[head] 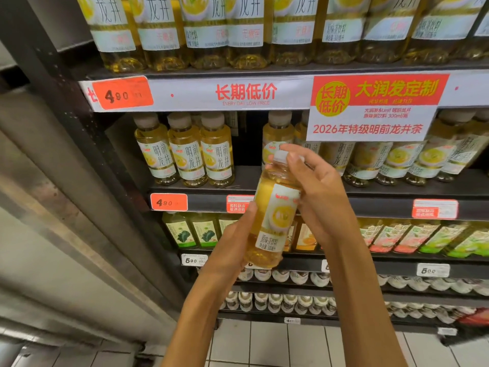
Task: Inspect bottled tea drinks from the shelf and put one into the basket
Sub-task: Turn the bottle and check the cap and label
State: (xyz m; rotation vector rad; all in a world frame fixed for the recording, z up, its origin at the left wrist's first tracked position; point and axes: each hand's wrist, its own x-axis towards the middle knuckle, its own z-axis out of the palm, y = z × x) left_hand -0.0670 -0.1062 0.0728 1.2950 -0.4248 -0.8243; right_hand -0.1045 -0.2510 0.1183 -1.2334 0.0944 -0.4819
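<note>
Dark metal shelving (397, 193) is filling my view, its tiers fronted by glossy price strips, with a pale tiled floor (277, 345) showing below. On the tier at chest height, a trio of shelf bottles (185, 152) is standing upright at the left, clear ribbed plastic full of golden tea, each wrapped in a white paper-like label with a yellow disc and topped by a matte off-white cap; more of the same are lining up to the right, partly hidden behind a red-and-white promo sign (370, 108) that is hanging from the shelf edge above. An orange price tag (168, 202) is sitting on the strip beneath the trio. I am holding one tea bottle (272, 210) in front of that tier, tilted slightly with its cap leaning right and its label facing me. My left hand (232, 242) is wrapping round the rounded, dimpled base, thumb lying along the side. My right hand (317, 192) is cupping the upper body from the right, its fingertips (293, 156) pinching the smooth white cap. Lower tiers are carrying green-labelled cartons (190, 230) and rows of small white-capped bottles (277, 300).
</note>
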